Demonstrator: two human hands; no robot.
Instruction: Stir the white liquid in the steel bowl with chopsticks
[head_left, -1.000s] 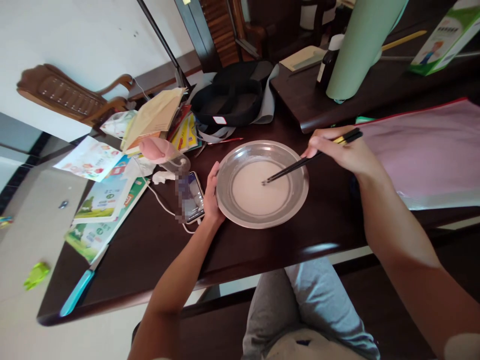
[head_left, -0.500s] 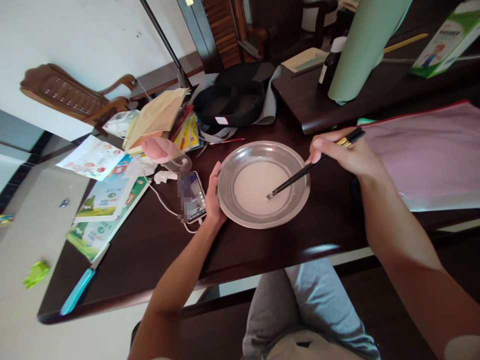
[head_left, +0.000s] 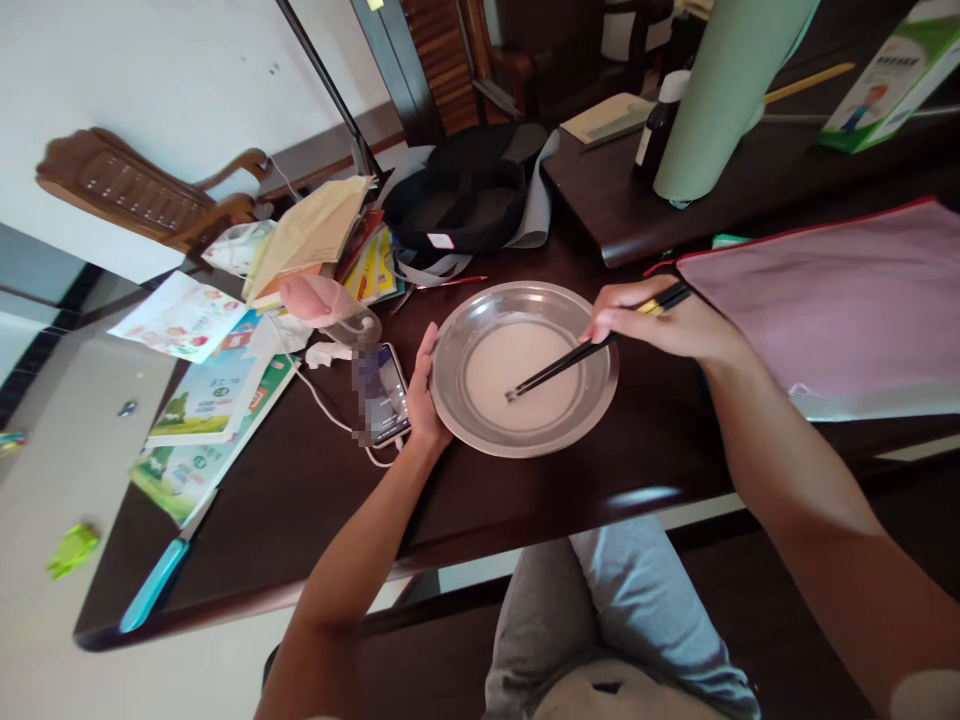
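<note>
A round metal plate (head_left: 592, 400) holding a pale, milky liquid (head_left: 517, 375) sits on the dark wooden table (head_left: 315, 500) in front of me. My right hand (head_left: 660, 320) is closed around a pair of black chopsticks (head_left: 559, 365), whose tips dip into the liquid left of the plate's middle. My left hand (head_left: 421, 385) rests against the plate's left rim, fingers pressed to its edge. A phone (head_left: 381, 393) with a white cable lies just left of that hand.
Booklets and papers (head_left: 217, 385) are piled at the table's left, with a blue-handled tool (head_left: 157, 582) near the front-left edge. A black bag (head_left: 461, 195) lies behind the plate. At right is a pink zip folder (head_left: 840, 300); a green cylinder (head_left: 720, 90) and dark bottle (head_left: 656, 125) stand beyond.
My right hand has shifted left and slightly down, and the chopstick tips have swept through the liquid from right of centre to left of centre. The left hand and plate stay put.
</note>
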